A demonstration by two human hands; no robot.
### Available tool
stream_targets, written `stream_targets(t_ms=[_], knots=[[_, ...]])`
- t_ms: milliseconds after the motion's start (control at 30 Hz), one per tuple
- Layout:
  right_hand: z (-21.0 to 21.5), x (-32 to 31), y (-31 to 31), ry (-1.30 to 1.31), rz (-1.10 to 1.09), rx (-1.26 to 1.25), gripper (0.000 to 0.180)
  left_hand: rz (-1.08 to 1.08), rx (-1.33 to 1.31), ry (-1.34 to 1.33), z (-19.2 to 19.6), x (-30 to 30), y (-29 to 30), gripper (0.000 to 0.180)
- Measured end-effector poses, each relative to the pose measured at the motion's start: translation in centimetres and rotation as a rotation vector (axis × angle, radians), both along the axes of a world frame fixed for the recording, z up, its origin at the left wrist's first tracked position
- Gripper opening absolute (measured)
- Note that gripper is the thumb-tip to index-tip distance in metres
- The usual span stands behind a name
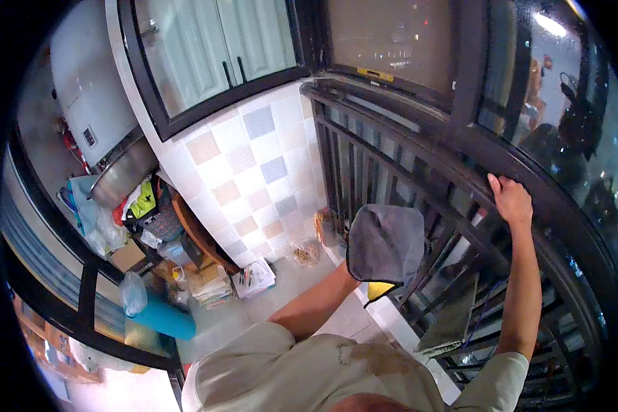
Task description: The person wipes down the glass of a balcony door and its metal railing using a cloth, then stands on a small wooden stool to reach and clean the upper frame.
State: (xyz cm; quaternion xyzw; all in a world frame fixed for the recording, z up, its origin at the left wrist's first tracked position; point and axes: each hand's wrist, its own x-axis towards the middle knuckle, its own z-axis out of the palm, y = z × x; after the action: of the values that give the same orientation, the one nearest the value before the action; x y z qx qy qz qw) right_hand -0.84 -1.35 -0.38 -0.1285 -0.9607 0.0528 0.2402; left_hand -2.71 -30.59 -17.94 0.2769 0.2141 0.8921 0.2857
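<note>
So I've got the right hand (511,197) up on the dark top rail (460,163) by the window, fingers curled over it and grasping it. The left forearm (316,302) runs in under the grey cloth (386,240), which hangs beside the dark railing (353,147) with a yellow patch showing at its lower edge; the cloth covers the left hand, so I can't tell how hard it's gripping, or if it is at all. Container-wise there's loads over on my left. A clear plastic bag (303,253) sits on the floor near the tiled wall (247,172) with brown lumps in it, too blurry for me to name. The tall teal cylinder (161,316) leans over, with a clear bag (133,294) covering its upper end, so whatever's inside is hidden from me. Farther back, a big metal basin (125,175) is tipped on its side above a heap of stuff, a light-blue bag (82,192) next to it, and I can't make out the contents of either. Below those is a brown cardboard box (127,255), plus a small tub with a yellow top (178,273) near a pile of papers (211,285). The pale cabinet (230,51) up behind the glass has both doors closed.
</note>
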Motion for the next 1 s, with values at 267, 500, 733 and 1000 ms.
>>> stream_targets(t_ms=[267, 500, 733, 1000], knots=[[0.2, 0.2, -0.2, 0.024, 0.001, 0.037, 0.053, -0.156, 0.086, -0.038, 1.3, 1.0, -0.9, 0.047], [0.0, 0.0, -0.1, 0.077, 0.037, 0.009, 0.048, -0.214, 0.102, -0.023, 3.4, 3.8, -0.9, 0.047], [0.1, 1.0, -0.7, 0.345, 0.592, -0.556, 0.041, 0.186, -0.319, 0.691, 3.6, 3.3, 2.7, 0.046], [-5.8, 8.5, -6.2, -0.175, 1.036, -1.671, 0.082, -0.02, -0.102, 0.29, 6.4, 6.1, 3.8, 0.046]])
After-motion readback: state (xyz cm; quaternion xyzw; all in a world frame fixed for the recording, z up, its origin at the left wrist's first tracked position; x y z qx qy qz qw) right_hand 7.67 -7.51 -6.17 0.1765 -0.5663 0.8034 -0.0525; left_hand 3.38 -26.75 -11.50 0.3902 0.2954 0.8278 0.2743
